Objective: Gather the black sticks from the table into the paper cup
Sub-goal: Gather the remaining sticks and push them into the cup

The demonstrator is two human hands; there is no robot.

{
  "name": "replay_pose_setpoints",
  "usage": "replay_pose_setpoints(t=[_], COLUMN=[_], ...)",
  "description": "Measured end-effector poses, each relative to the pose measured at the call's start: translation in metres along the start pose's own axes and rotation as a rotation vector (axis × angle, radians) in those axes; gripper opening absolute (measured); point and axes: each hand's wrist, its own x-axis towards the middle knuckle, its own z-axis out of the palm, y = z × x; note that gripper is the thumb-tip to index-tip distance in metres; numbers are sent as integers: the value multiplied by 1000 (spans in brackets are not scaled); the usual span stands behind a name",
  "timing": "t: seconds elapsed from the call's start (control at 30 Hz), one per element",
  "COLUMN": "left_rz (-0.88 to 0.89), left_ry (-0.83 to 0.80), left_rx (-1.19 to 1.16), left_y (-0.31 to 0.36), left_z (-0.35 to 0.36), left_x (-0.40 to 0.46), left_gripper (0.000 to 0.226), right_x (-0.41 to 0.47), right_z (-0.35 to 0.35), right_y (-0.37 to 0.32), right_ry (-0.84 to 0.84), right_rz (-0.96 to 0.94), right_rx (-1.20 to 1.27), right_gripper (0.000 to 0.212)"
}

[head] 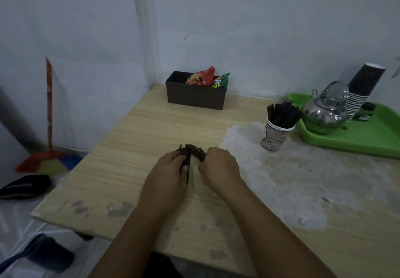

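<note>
A bundle of black sticks (191, 152) lies on the wooden table (134, 139) at its middle. My left hand (166, 176) curls around the left part of the bundle, and my right hand (218, 165) pinches the right part; both hands rest on the tabletop. One stick points back toward me between my hands. A patterned paper cup (273, 137) stands upright to the right, apart from my hands, with several black sticks (281, 113) in it, fanned out above the rim.
A green tray (355, 139) at the back right holds a metal kettle (324, 111) and a stack of dark paper cups (361, 91). A black box (194, 98) with snack packets stands at the back. A worn whitish patch (287, 174) covers the table's right half.
</note>
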Motion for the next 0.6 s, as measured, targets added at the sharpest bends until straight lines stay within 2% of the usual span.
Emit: replay_pose_setpoints(t=[0.17, 0.33, 0.47, 0.6], left_rz=[0, -19, -7, 34], left_ry=[-13, 11, 36, 52], left_rx=[-32, -83, -119, -141], left_y=[1, 6, 16, 30], left_z=[2, 1, 1, 1], left_x=[1, 5, 8, 12], left_gripper=[30, 31, 32, 30], right_x=[-1, 2, 5, 2], right_z=[1, 0, -10, -20], right_y=[8, 21, 39, 58], right_ry=[19, 107, 150, 306], right_rz=[-19, -8, -79, -183], right_rx=[34, 159, 464, 750], right_gripper=[15, 17, 5, 9])
